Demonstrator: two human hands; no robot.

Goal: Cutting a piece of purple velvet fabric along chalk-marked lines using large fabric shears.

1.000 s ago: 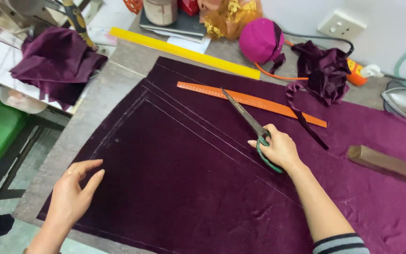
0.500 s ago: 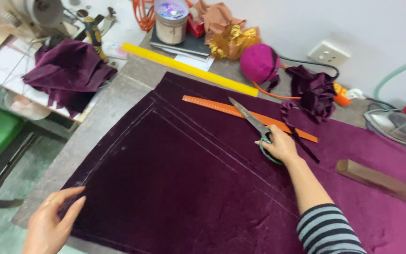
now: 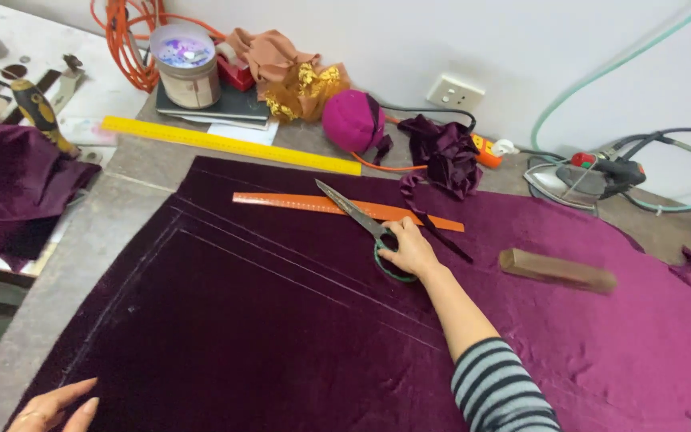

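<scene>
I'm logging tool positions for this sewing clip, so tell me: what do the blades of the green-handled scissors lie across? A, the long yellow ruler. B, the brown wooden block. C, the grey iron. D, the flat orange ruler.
D: the right hand holds the green-handled scissors by their loops, and the blades cross the flat orange ruler on the purple velvet fabric.

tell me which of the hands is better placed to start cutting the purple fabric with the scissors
Right, probably: the right hand already grips the scissors on the purple fabric; the left hand rests at its near edge.
</scene>
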